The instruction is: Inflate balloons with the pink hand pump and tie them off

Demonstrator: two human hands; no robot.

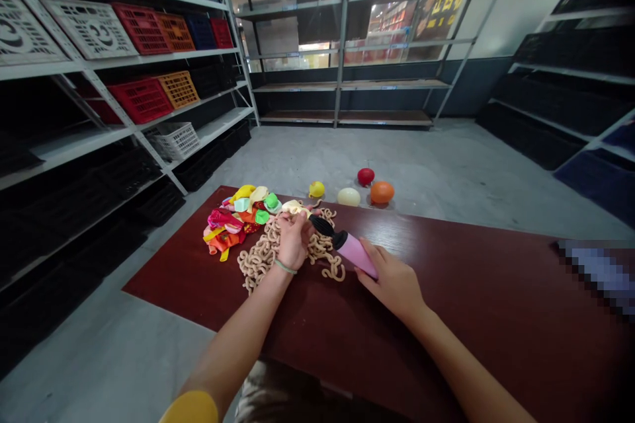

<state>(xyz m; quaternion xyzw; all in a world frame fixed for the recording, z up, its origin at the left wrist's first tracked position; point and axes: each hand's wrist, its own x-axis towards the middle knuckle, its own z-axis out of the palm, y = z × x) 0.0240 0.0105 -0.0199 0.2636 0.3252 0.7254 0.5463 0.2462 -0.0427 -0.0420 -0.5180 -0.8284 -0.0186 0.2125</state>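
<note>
My right hand (391, 279) grips a pink hand pump (357, 254) lying tilted across the dark red table (446, 317), its black nozzle (322, 225) pointing left. My left hand (294, 241) is just past the nozzle tip, pinching the neck of a limp cream balloon (296, 208). Under that hand lies a tangle of beige twisted cord or thin balloons (262, 258). To its left is a heap of deflated multicoloured balloons (228, 223). Beyond the table edge, a yellow balloon (316, 190), a cream balloon (348, 197), a red balloon (366, 176) and an orange balloon (381, 192) rest inflated on the floor.
Metal shelving (119, 66) with plastic crates stands along the left. More shelves (342, 86) stand at the back and right. A grey concrete floor (446, 158) surrounds the table. A pixelated blurred patch (598, 271) covers the table's right end.
</note>
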